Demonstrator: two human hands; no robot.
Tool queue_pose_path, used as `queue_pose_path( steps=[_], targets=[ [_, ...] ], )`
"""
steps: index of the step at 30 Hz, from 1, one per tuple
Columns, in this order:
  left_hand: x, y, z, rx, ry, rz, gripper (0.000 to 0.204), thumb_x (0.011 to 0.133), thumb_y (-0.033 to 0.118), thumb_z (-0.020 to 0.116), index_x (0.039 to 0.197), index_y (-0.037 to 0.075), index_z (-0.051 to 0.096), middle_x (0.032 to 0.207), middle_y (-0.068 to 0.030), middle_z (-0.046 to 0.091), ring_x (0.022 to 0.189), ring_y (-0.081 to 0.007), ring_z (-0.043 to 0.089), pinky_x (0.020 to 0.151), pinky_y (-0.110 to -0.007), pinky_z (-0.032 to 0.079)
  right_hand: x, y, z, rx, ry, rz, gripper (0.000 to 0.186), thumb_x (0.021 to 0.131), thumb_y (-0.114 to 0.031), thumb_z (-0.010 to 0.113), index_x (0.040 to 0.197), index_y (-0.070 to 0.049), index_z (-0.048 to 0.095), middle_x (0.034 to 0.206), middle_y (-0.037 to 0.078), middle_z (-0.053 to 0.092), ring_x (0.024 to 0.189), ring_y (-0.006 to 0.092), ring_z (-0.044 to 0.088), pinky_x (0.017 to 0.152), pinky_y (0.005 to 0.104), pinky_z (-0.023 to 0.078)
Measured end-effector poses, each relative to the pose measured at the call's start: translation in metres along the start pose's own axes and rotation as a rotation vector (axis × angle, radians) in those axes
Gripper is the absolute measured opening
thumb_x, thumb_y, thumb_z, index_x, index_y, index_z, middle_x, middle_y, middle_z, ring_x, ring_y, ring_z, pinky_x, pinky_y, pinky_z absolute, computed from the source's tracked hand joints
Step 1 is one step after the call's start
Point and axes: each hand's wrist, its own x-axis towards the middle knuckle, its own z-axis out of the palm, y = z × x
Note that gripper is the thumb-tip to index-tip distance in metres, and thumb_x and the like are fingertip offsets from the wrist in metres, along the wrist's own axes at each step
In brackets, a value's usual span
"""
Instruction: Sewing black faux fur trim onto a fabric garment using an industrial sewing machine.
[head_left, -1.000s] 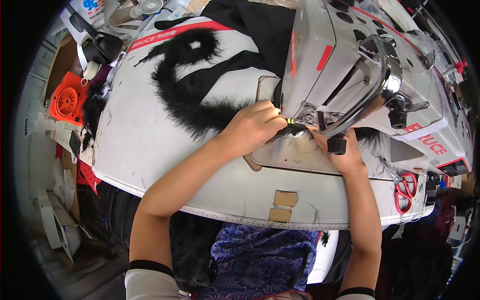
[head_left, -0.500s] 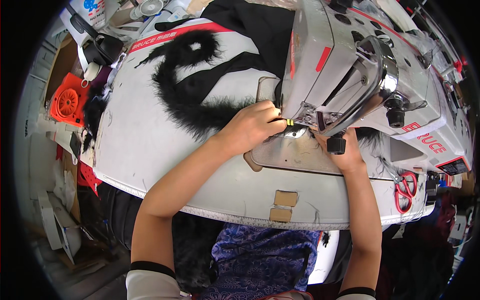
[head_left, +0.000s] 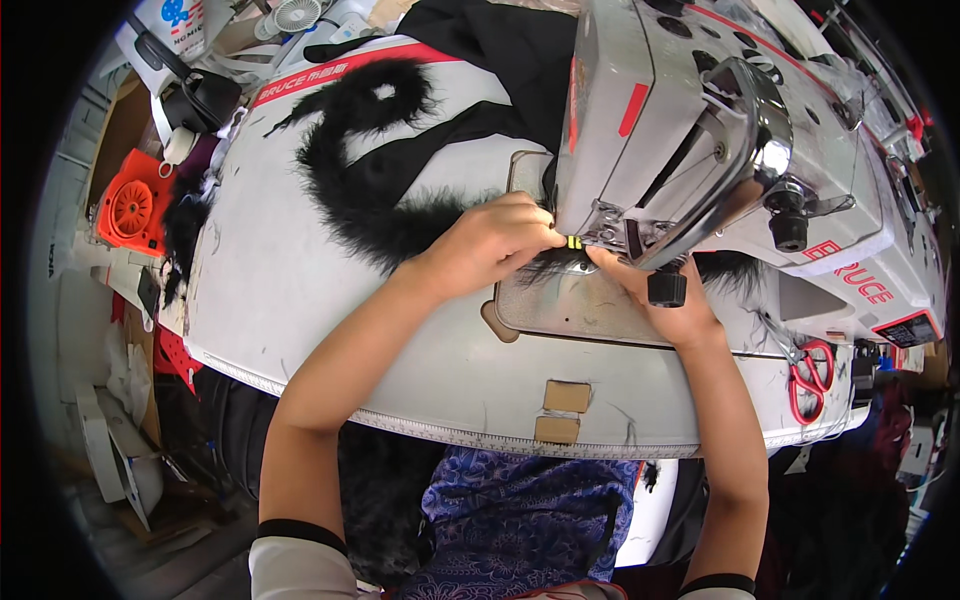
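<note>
Orange plastic device (head_left: 130, 213), small white fan (head_left: 297, 14)

Black fur trim (head_left: 345, 215) left of my left hand (head_left: 490, 247); black cloth (head_left: 500, 50) beyond it. Just right of that hand, a small yellow-and-black striped piece (head_left: 574, 242). Beyond my grip, off-white sewing machine (head_left: 615, 60), marked in red. Right of my right hand (head_left: 682, 318), red-handled scissors (head_left: 810, 384). Nearer my body, purple-blue fabric (head_left: 520, 510), paler swirling pattern.

White short sleeves (head_left: 300, 572), black cuffs (head_left: 300, 534), blue-purple floral-patterned garment (head_left: 520, 510) below
</note>
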Motion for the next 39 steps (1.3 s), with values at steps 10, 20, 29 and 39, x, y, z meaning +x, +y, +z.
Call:
queue_pose_path(
  steps=[10,20,29,39],
  targets=[
    [0.001,-0.001,0.002,0.215,-0.095,0.114,0.027,0.061,0.001,0.060,0.087,0.007,0.060,0.085,-0.0038,0.051,0.081,-0.0209,0.052,0.069,-0.029,0.048,-0.001,0.009,0.004,-0.086,0.097,-0.228,0.024,0.079,-0.017,0.066,0.090,0.003,0.062,0.080,0.005,0.063,0.071,0.0111,0.053,0.069,0.0279,0.044],
    [-0.001,0.000,0.008,0.343,-0.026,0.116,0.025,0.061,0.002,0.060,0.084,0.008,0.058,0.084,-0.0019,0.050,0.080,-0.0181,0.052,0.067,-0.028,0.049,-0.001,0.014,0.010,-0.326,0.239,-0.498,0.022,0.081,-0.017,0.064,0.094,0.001,0.063,0.083,0.011,0.064,0.075,0.0160,0.059,0.072,0.0286,0.045],
    [0.000,0.005,0.007,0.385,-0.022,0.098,0.026,0.062,0.002,0.060,0.086,0.010,0.057,0.082,-0.0013,0.050,0.080,-0.0176,0.051,0.069,-0.028,0.049,-0.002,0.017,0.012,-0.296,0.091,-0.218,0.021,0.082,-0.015,0.062,0.099,-0.003,0.064,0.090,0.012,0.063,0.080,0.0200,0.059,0.075,0.0312,0.044],
    [-0.002,0.002,0.003,0.208,0.025,0.046,0.027,0.061,-0.002,0.063,0.086,0.010,0.060,0.089,-0.0028,0.055,0.081,-0.0202,0.053,0.068,-0.030,0.048,-0.003,0.017,0.009,-0.553,0.255,-0.563,0.021,0.082,-0.011,0.060,0.102,-0.013,0.066,0.069,0.007,0.052,0.062,0.0195,0.051,0.058,0.0304,0.042]
  ],
)
